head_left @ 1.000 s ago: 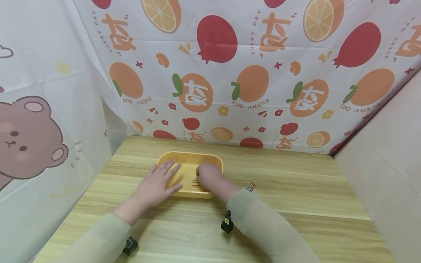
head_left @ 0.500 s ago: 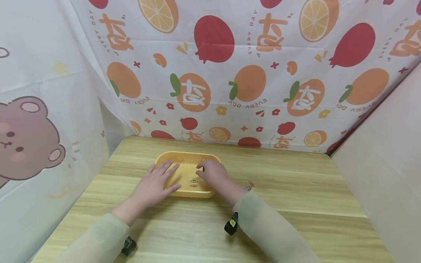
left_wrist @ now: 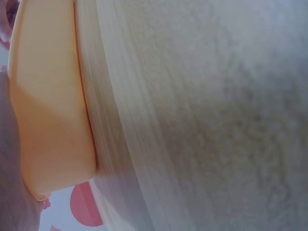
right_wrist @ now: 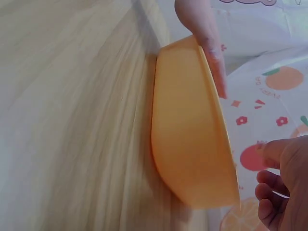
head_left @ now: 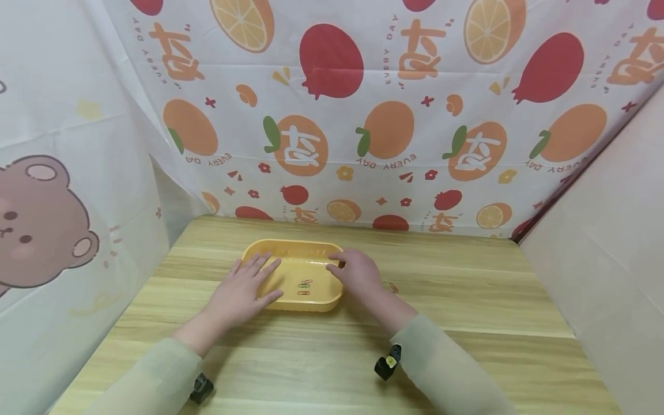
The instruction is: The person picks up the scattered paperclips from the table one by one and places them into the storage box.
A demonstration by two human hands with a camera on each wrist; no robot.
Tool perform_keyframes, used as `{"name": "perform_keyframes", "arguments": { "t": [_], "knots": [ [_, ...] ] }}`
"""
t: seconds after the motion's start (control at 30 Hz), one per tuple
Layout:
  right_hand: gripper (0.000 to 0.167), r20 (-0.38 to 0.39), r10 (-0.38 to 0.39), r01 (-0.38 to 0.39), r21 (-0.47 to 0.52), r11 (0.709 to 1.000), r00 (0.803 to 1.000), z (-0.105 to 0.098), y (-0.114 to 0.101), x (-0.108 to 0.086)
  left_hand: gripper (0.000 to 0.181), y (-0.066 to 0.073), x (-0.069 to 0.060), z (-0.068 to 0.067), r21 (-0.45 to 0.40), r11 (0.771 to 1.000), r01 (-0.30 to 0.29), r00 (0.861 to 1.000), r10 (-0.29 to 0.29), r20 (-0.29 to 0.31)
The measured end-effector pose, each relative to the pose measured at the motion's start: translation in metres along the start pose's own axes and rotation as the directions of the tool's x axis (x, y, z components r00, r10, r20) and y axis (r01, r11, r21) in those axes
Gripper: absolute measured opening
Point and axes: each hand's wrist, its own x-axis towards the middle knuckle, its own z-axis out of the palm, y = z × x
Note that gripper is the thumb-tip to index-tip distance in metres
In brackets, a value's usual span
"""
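A yellow plastic tray (head_left: 295, 302) stands on the wooden table, with a few small paper clips (head_left: 305, 283), red and green, lying on its floor. My left hand (head_left: 242, 291) rests on the tray's left end, fingers spread over the rim. Above the right rim hovers my right hand (head_left: 358, 274); its fingers are loosely bent, with thumb and forefinger apart. In the right wrist view the same hand (right_wrist: 284, 187) shows nothing between its fingers. More paper clips (head_left: 394, 288) lie on the table to the right, mostly hidden behind the right wrist.
The wooden table (head_left: 446, 276) meets a fruit-printed cloth (head_left: 337, 132) at the back. A white cloth with a bear print (head_left: 41, 225) hangs at the left, and a pale panel (head_left: 602, 230) stands at the right. Each wrist wears a small black camera (head_left: 387, 363).
My right hand has moved right, from over the paper clips inside the tray to above its right rim, and its fingers have parted. The left hand stays on the tray.
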Motion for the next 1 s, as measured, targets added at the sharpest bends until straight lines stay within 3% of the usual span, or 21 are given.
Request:
{"name": "perform_keyframes", "arguments": {
  "t": [0.43,0.73,1.0],
  "knots": [
    [0.029,-0.058,0.021,-0.021,-0.001,1.000,0.998,-0.015,0.057,-0.034,0.078,0.000,0.000,0.000,0.003,1.000,0.001,1.000,-0.001,0.011],
    [0.029,-0.054,0.111,-0.113,-0.036,0.993,0.992,-0.022,0.102,-0.066,0.076,-0.001,0.000,0.002,-0.007,1.000,-0.003,1.000,0.003,-0.004],
    [0.030,-0.068,0.133,-0.136,-0.040,0.990,0.989,-0.025,0.125,-0.085,0.076,-0.001,0.001,0.001,-0.011,1.000,0.001,1.000,-0.001,-0.008]
  ]
}}
